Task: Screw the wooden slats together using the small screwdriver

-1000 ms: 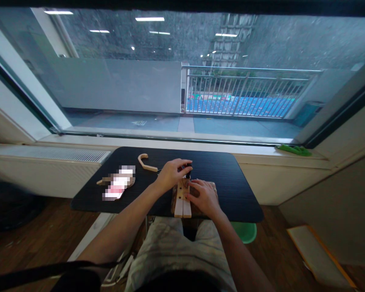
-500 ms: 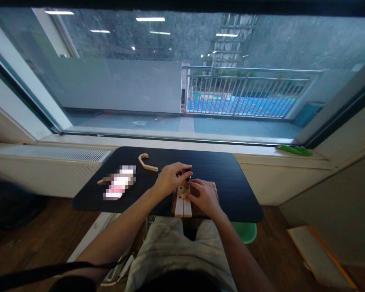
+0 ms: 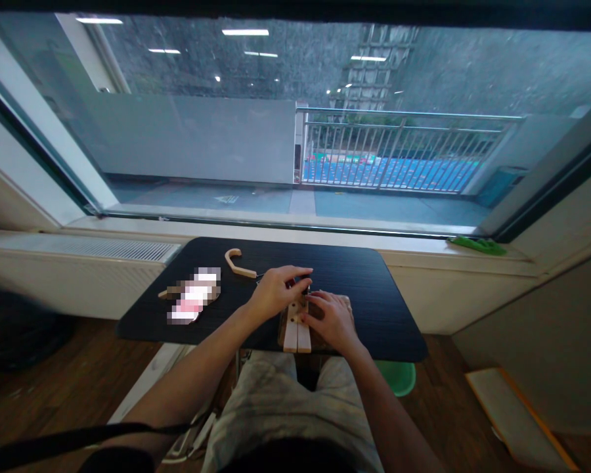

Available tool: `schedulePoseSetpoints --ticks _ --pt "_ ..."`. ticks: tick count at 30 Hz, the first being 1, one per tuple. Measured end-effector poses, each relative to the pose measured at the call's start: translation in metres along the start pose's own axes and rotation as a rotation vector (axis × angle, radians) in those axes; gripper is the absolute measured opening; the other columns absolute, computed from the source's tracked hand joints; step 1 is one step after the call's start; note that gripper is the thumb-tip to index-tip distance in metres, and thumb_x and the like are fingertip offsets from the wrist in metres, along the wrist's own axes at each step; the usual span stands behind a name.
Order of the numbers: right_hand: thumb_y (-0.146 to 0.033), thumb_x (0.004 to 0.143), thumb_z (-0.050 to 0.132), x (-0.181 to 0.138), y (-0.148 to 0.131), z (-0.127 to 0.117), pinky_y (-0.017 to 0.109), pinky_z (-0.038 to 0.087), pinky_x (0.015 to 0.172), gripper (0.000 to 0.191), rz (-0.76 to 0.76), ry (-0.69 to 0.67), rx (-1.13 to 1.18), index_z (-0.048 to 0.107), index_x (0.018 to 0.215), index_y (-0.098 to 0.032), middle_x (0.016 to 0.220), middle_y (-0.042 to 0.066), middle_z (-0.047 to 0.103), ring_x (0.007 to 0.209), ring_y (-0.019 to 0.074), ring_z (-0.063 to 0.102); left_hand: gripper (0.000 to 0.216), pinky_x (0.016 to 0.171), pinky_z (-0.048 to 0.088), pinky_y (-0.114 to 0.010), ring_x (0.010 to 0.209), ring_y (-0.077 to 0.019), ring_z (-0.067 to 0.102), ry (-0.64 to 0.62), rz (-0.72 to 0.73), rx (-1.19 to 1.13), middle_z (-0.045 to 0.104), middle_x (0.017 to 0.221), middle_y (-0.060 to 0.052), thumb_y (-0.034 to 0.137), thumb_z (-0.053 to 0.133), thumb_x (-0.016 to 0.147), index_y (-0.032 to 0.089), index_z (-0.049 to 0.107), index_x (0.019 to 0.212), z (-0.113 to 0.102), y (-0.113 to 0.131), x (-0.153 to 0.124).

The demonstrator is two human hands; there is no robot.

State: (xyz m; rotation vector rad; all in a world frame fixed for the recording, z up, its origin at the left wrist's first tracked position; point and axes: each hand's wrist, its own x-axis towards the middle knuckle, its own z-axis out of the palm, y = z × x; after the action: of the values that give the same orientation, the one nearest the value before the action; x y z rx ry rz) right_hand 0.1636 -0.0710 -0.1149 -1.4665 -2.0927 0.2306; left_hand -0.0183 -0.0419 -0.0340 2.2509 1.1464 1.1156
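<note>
A pale wooden piece (image 3: 297, 336) with small dark holes and a lengthwise gap lies near the table's front edge. Over its far end, my left hand (image 3: 278, 289) is closed, thumb and fingers bent around something small and dark, mostly hidden. My right hand (image 3: 332, 318) presses its thumb and fingers against the right side of the same piece, holding it. Beneath and beside the right hand shows a brown block (image 3: 349, 307), largely covered. Beyond my left hand lies a hook-shaped wooden piece (image 3: 237, 266), touched by neither hand.
The black table (image 3: 374, 282) stands below a window ledge (image 3: 325, 238). At its left side are a blurred-out bright object (image 3: 196, 295) and a thin wooden stick end (image 3: 163, 294). A radiator (image 3: 79, 256) is at left, a green cloth (image 3: 477, 246) on the ledge, a green basin (image 3: 398, 377) below.
Almost nothing differs. The fingers of my left hand have shifted very slightly over the dark thing; my right hand stays in place on the wooden piece.
</note>
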Motion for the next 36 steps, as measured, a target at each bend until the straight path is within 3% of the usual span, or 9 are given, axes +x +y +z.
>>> schedulePoseSetpoints --ticks 9,29,36 --pt "-0.042 0.082 0.073 0.0003 -0.0008 0.0002 0.044 0.042 0.101 0.034 0.011 -0.004 0.015 0.071 0.114 -0.032 0.125 0.004 0.068 0.117 0.0266 0.059 0.031 0.065 0.051 -0.025 0.066 -0.0142 0.064 -0.017 -0.034 0.000 0.079 0.096 -0.006 0.030 0.059 0.090 0.019 0.073 0.115 -0.0001 0.0007 -0.0016" --pt "-0.043 0.082 0.072 0.0000 -0.0019 -0.0014 0.043 0.043 0.099 0.034 0.001 0.004 0.005 0.071 0.115 -0.032 0.124 0.004 0.067 0.114 0.0268 0.060 0.035 0.062 0.049 -0.023 0.064 -0.0143 0.063 -0.040 -0.061 -0.001 0.077 0.080 -0.003 0.030 0.053 0.092 0.016 0.072 0.118 -0.0031 0.0052 -0.0024" --pt "-0.043 0.082 0.073 -0.0001 -0.0031 -0.0026 0.042 0.043 0.099 0.035 -0.002 -0.005 -0.004 0.071 0.115 -0.031 0.125 0.004 0.067 0.115 0.0270 0.060 0.036 0.059 0.047 -0.023 0.060 -0.0127 0.061 -0.054 -0.067 0.000 0.078 0.093 -0.006 0.029 0.052 0.092 0.015 0.072 0.119 -0.0032 0.0051 -0.0022"
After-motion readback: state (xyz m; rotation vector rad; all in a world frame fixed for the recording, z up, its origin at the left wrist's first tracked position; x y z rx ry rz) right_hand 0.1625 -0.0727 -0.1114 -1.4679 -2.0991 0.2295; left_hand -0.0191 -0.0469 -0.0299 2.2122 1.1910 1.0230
